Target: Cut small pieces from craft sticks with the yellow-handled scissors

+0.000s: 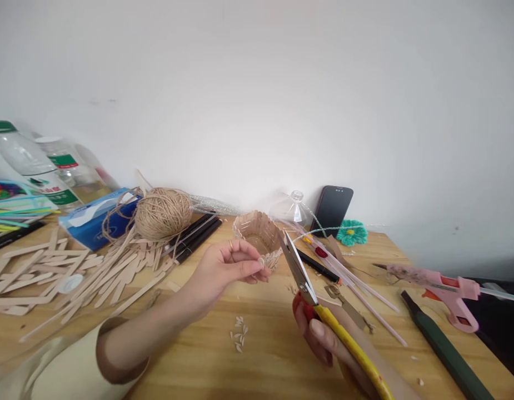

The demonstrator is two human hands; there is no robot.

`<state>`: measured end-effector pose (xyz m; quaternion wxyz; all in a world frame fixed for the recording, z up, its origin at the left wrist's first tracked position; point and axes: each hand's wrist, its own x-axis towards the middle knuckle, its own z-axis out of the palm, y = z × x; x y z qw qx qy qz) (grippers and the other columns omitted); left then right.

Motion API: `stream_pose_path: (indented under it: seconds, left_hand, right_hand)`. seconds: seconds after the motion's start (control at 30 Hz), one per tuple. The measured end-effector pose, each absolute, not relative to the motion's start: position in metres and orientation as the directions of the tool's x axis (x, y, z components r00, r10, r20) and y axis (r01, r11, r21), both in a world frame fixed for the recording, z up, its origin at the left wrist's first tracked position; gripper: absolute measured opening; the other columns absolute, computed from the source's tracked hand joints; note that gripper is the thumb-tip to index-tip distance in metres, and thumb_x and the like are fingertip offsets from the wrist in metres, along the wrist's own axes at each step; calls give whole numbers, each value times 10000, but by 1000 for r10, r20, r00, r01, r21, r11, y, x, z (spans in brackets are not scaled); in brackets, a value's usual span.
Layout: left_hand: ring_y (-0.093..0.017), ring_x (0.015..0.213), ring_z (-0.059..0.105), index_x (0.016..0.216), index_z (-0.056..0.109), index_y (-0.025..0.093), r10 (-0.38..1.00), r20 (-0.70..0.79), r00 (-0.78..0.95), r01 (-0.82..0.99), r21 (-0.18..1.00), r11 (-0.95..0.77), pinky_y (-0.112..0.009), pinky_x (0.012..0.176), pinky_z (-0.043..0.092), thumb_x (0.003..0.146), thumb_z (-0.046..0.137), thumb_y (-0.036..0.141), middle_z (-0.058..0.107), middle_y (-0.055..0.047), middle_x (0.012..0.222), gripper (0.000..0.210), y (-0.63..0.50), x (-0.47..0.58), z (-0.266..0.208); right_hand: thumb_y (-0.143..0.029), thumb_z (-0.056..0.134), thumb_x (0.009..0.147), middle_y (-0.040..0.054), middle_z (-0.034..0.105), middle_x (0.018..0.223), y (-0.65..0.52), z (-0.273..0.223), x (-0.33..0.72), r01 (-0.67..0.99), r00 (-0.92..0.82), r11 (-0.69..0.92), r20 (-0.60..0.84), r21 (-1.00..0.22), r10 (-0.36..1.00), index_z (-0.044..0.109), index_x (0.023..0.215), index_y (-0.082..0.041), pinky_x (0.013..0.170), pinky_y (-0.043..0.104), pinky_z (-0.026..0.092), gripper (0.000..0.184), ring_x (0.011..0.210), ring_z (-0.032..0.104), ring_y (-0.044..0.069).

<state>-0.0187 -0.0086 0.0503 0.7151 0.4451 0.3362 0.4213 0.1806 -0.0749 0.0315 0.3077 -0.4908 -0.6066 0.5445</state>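
Note:
My left hand pinches a thin whitish, silvery cord between thumb and fingertips, just in front of a small wooden-stick basket. From there the cord runs right, past the scissor tips, towards a teal fuzzy flower. In my right hand is a pair of scissors with yellow handles, blades pointing up and slightly apart near the cord. Whether the blades touch the cord I cannot tell. Several small pale seed-shaped bits lie on the table below my hands.
Loose craft sticks, a ball of twine, a blue tissue pack and bottles crowd the left. Behind stand a phone and a cut clear bottle top. At right lie a pink glue gun and a dark green tool.

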Motion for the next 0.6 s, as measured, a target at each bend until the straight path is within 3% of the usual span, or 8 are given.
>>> stream_pose_path:
  seconds: [0.17, 0.37, 0.6]
  left_hand:
    - [-141, 688, 669, 755, 561, 158, 885, -120, 451, -274, 925, 265, -214, 601, 456, 710, 690, 229, 727, -34, 712, 154, -7, -18, 50]
    - [-170, 778, 669, 741, 583, 150, 890, -169, 424, -251, 922, 294, -222, 616, 462, 698, 698, 249, 728, -60, 778, 158, -10, -18, 54]
    - [-95, 592, 587, 698, 640, 143, 918, -199, 342, -258, 920, 295, -213, 583, 453, 631, 735, 213, 662, 6, 631, 136, -13, -14, 56]
  right_hand:
    - [-733, 436, 713, -90, 311, 457, -77, 31, 180, 202, -385, -122, -193, -972, 903, 392, 674, -200, 369, 197, 225, 536, 355, 314, 61]
    - [-691, 436, 752, -73, 357, 488, -77, 33, 179, 213, -377, -54, -133, -976, 917, 408, 688, -186, 370, 189, 253, 510, 374, 325, 59]
    - [-759, 373, 717, -70, 371, 456, -76, 30, 176, 283, -364, 9, -99, -959, 926, 398, 649, -206, 353, 206, 246, 558, 357, 315, 70]
